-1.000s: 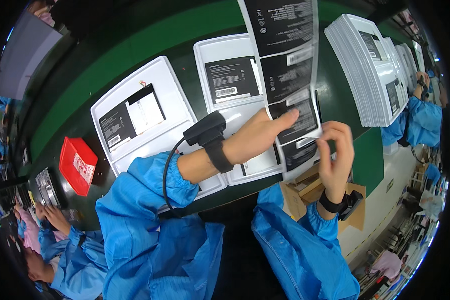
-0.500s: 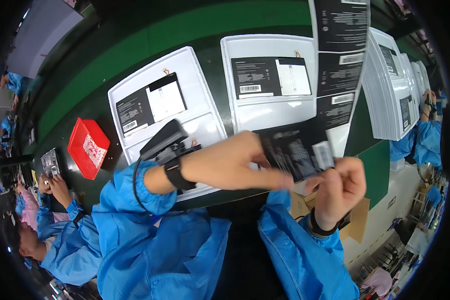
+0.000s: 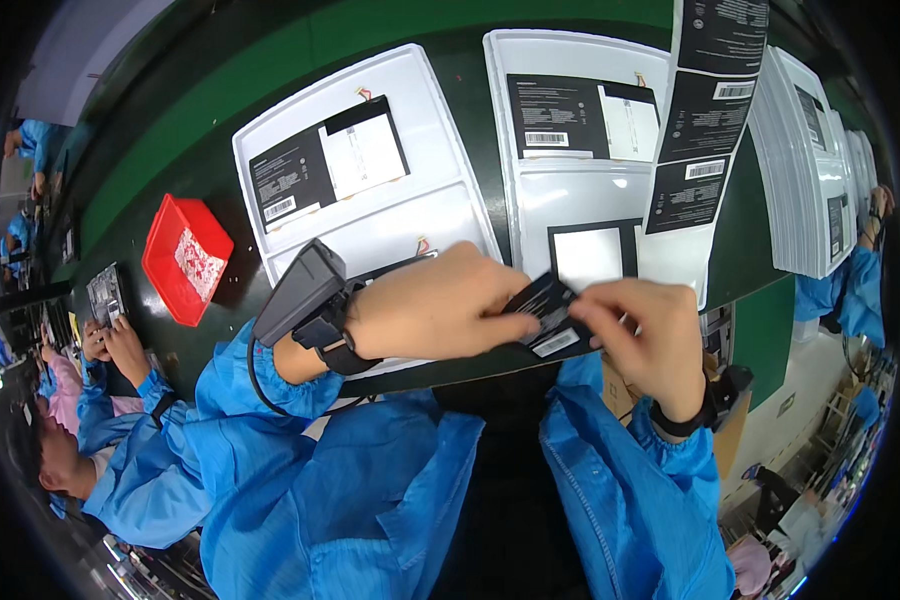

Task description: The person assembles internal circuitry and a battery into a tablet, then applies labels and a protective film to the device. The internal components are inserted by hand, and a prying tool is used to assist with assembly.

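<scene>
My left hand (image 3: pixel 450 305) and my right hand (image 3: pixel 650 325) pinch a small black label (image 3: pixel 552 318) with white print and a barcode patch between them. It is above the table's front edge, bent and partly hidden by my fingers. Just behind it, a flat battery (image 3: pixel 587 252) with a white face and dark border lies in the near compartment of the right white tray (image 3: pixel 530 192). A strip of black labels on white backing (image 3: pixel 705 130) hangs over that tray's right side. Each wrist wears a black band; a black device sits on the left one.
A left white tray (image 3: pixel 345 225) holds a black-and-white battery (image 3: pixel 330 160) and another partly under my left arm. Another battery (image 3: pixel 582 118) lies in the right tray's far compartment. A red bin (image 3: pixel 185 262) holds scraps. Stacked trays (image 3: pixel 795 180) stand right. A co-worker (image 3: pixel 135 470) works at left.
My right hand has turned over, and its fingertips now meet the label near my left hand's. The label looks more folded or tilted. The view has shifted, uncovering the battery behind.
</scene>
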`<control>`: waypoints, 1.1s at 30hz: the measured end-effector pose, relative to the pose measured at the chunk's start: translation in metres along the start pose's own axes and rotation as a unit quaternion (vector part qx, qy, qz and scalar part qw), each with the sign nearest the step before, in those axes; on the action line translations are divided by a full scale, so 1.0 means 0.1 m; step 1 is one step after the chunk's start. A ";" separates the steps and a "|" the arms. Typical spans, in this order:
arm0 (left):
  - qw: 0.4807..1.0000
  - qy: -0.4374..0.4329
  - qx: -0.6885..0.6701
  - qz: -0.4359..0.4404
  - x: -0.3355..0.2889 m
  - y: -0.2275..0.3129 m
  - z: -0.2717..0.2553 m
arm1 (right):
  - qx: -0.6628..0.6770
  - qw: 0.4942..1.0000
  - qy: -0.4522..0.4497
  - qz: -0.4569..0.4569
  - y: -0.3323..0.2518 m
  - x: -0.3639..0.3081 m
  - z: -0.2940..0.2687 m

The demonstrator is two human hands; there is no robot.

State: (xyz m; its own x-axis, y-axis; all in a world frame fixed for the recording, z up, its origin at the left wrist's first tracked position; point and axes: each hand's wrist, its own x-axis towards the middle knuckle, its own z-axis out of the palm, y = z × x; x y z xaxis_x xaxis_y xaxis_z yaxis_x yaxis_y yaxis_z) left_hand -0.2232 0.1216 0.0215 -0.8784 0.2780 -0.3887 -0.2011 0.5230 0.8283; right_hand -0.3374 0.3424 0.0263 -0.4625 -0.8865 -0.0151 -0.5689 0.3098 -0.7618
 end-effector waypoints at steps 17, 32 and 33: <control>0.890 0.304 0.279 0.192 0.13 -0.37 0.31 | 0.276 0.884 0.198 0.319 0.48 -0.24 0.18; 0.856 0.251 0.393 0.222 0.33 -0.29 0.42 | 0.209 0.907 0.187 0.315 0.39 -0.23 0.15; 0.856 0.243 0.402 0.218 0.33 -0.28 0.41 | 0.182 0.911 0.181 0.324 0.34 -0.23 0.12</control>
State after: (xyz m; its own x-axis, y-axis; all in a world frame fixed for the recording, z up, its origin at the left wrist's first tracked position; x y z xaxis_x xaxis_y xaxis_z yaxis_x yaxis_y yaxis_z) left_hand -0.2287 0.1497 -0.0312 -0.9101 0.3213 0.2618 0.3823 0.8947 0.2311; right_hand -0.3381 0.3694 -0.0071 -0.8522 -0.3662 -0.3738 0.1354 0.5355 -0.8336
